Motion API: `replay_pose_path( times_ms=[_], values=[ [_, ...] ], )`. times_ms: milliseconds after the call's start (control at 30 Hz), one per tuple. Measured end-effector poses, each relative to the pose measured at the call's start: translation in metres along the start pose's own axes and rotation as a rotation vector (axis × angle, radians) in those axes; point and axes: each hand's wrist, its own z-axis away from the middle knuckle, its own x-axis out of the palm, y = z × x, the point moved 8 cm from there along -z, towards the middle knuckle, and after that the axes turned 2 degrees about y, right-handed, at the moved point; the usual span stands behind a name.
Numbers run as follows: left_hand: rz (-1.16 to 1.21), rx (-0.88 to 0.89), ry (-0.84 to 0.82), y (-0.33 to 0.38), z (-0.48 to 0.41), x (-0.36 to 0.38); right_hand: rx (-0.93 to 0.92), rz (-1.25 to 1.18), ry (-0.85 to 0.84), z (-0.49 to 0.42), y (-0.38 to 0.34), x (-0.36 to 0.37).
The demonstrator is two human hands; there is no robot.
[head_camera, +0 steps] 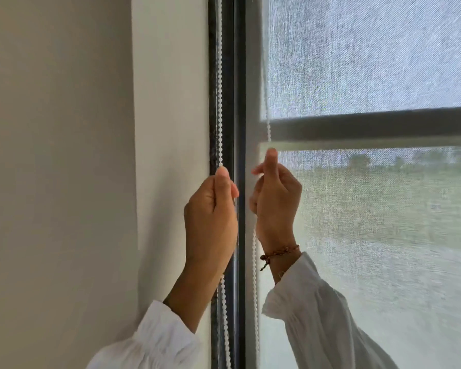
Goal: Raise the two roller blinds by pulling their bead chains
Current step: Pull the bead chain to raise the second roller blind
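both hands raised at the left edge of a window. left hand (210, 209) closed in a fist around the left bead chain (219, 102), thumb on top pinching it; this white chain runs straight up along the dark window frame (237, 75), close to where the frame meets the pale wall (64, 155), and two strands of it drop below the wrist. right hand (276, 198) closed on the right bead chain (255, 283), thumb pointing up; that chain climbs from the thumb in front of the blind's left edge and hangs down past the wrist toward the bottom of the view. the hands sit side by side at nearly equal height, the right a touch higher, the frame's upright between them, not touching each other.

a sheer roller blind (370, 62) covers the pane; blurred green ground and trees show through the weave. a dark horizontal bar (370, 126) crosses behind the fabric just above the right thumb. whether a second blind lies over the first cannot be told.

white gathered sleeves (317, 315) on both forearms. a brown braided bracelet (280, 252) circles the right wrist.
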Motion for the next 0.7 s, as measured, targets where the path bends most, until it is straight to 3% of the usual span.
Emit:
replay_pose_path(
  times_ms=[67,200,367,600,700],
  values=[
    [-0.011,-0.07,-0.018,-0.009,-0.004,0.003,-0.033,0.025,0.053,0.011,0.001,-0.013],
    [0.042,-0.174,0.021,-0.017,-0.016,0.005,-0.099,0.045,0.003,0.032,-0.001,-0.019],
    [0.127,-0.11,0.028,0.007,-0.026,0.005,-0.12,0.087,-0.005,0.049,-0.001,-0.027],
    [0.403,-0.161,-0.26,0.047,-0.041,0.036,-0.071,0.282,-0.044,0.109,0.046,-0.046],
    [0.352,-0.19,-0.3,0.05,-0.04,0.048,-0.118,0.46,-0.044,0.137,0.058,-0.059]
  ],
)
